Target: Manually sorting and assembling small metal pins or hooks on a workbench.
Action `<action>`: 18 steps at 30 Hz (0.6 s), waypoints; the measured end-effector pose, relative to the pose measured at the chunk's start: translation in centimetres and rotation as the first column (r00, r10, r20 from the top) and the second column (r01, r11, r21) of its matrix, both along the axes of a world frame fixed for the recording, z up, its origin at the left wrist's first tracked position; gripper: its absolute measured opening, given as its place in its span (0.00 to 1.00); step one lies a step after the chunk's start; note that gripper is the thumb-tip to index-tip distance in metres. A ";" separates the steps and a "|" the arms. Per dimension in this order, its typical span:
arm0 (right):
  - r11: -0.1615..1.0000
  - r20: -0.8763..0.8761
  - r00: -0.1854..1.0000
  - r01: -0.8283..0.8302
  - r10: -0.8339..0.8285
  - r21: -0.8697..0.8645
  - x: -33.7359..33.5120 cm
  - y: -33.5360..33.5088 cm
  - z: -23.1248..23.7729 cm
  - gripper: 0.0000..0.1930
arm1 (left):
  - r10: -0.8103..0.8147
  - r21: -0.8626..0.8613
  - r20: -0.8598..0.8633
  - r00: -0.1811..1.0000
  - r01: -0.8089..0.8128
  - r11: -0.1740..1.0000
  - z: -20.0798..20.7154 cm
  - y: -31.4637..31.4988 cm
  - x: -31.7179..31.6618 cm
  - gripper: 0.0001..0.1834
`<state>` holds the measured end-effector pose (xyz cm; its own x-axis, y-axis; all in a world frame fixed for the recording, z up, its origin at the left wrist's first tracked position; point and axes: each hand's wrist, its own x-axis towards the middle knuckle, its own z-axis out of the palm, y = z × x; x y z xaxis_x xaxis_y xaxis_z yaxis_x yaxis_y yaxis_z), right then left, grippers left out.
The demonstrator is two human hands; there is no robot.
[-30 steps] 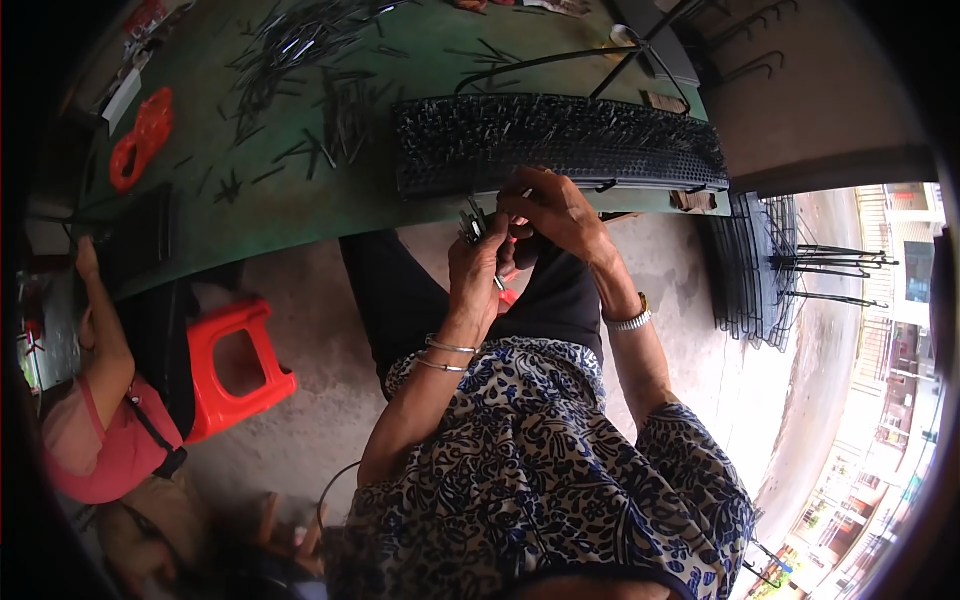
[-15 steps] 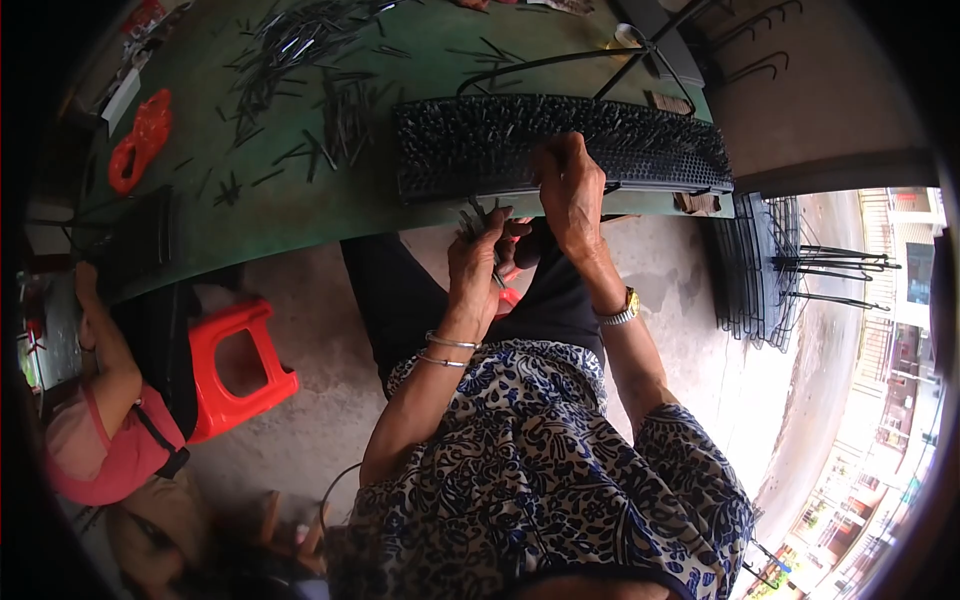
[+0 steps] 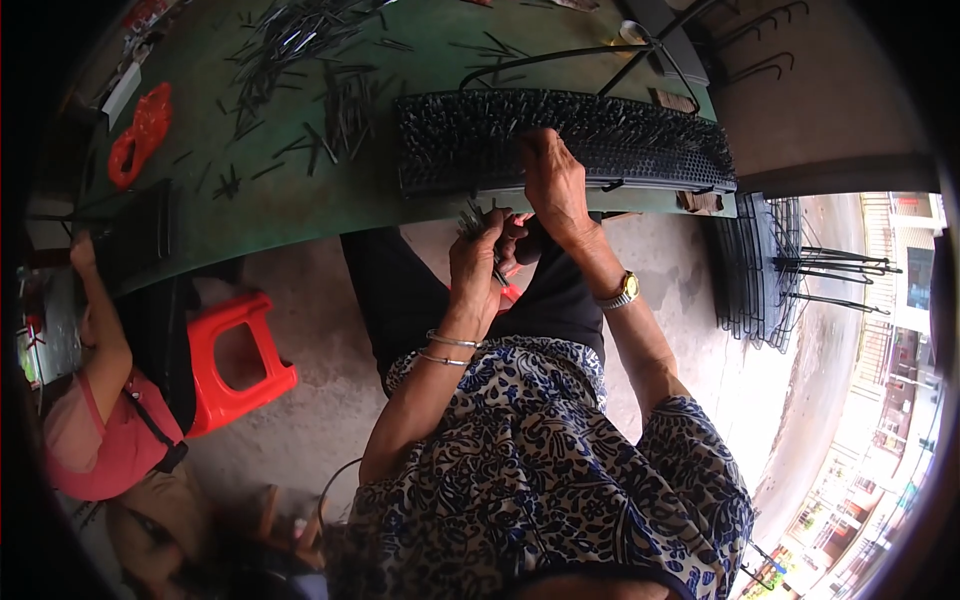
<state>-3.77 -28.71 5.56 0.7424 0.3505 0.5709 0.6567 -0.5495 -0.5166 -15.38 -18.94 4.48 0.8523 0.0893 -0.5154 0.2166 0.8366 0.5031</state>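
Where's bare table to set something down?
Free: front strip of green table, between scattered black sticks and near edge, left of studded black panel; also just right of red plastic item. Crowded: upper stick pile, panel around right hand.

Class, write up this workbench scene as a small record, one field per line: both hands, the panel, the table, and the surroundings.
Left hand: holds a bunch of thin dark sticks
Right hand: over the panel; whether it holds a stick cannot be told
Perforated black panel: upright dark pieces crowd its far part; bare holes show along its near part
Green table: loose dark sticks in a pile; red plastic item at left
Floor: red stool
Nearby: co-worker in pink at left
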 end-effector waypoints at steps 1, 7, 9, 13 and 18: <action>0.999 0.012 1.000 0.000 0.000 -0.034 -0.2 0.2 -0.1 0.07 | -0.002 -0.017 0.015 1.000 0.002 1.000 -0.1 0.0 0.1 0.12; 0.994 -0.015 0.999 0.040 -0.041 -0.107 -1.1 0.3 0.8 0.06 | -0.029 -0.023 0.038 0.999 0.030 0.999 -0.2 -0.1 0.0 0.12; 0.993 0.005 0.998 -0.055 0.055 -0.103 -1.1 0.4 0.7 0.06 | -0.017 -0.002 0.005 1.000 0.017 1.000 0.4 -0.4 0.0 0.12; 0.989 -0.008 0.999 0.041 -0.043 -0.142 -1.4 0.6 1.6 0.08 | -0.018 -0.012 -0.068 0.998 0.017 1.000 1.9 -0.5 0.0 0.13; 0.996 -0.188 0.980 0.076 -0.068 0.038 -2.5 -1.4 2.5 0.13 | -0.080 -0.016 0.009 0.997 0.080 0.997 1.0 -0.1 -0.4 0.13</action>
<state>-6.27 -30.10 8.07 0.8597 0.2693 0.4340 0.5059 -0.5652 -0.6516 -15.74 -19.04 5.44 0.8605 0.0117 -0.5094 0.2795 0.8250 0.4911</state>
